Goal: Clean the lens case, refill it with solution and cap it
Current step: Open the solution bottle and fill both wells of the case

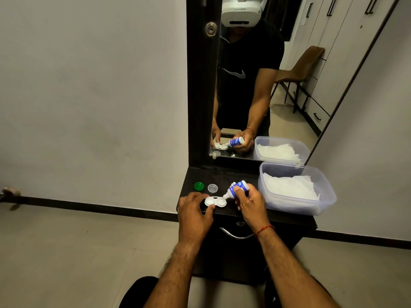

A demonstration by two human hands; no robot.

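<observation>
Curled round the solution bottle (pixel 237 187), thumb pressed flat on its blue label: fingers (pixel 239 190) of the right hand (pixel 250 204); bottle tilted, white nozzle down and to the left, tip at the rim of the nearer well. Bent and close together, pinching the far end of the lens case (pixel 215 201) against the thumb: fingers (pixel 211 207) of the left hand (pixel 193 211). Between the two sets of fingertips: white lens case, both wells uncapped, flat on the dark cabinet top (pixel 224 174); liquid level in the wells not discernible. Just beyond the left fingers: green cap (pixel 199 186) and clear cap (pixel 212 188), side by side, apart from the case. To the right of the right fingers, near but not touching: clear plastic tub (pixel 324 196) holding white tissue (pixel 289 185). Round the right wrist: red thread (pixel 265 228). Below both hands, on the cabinet front: curved metal handle (pixel 236 234). Farther beyond the fingers, upright: mirror (pixel 289 103), with hands, bottle, case and tub reflected.
</observation>
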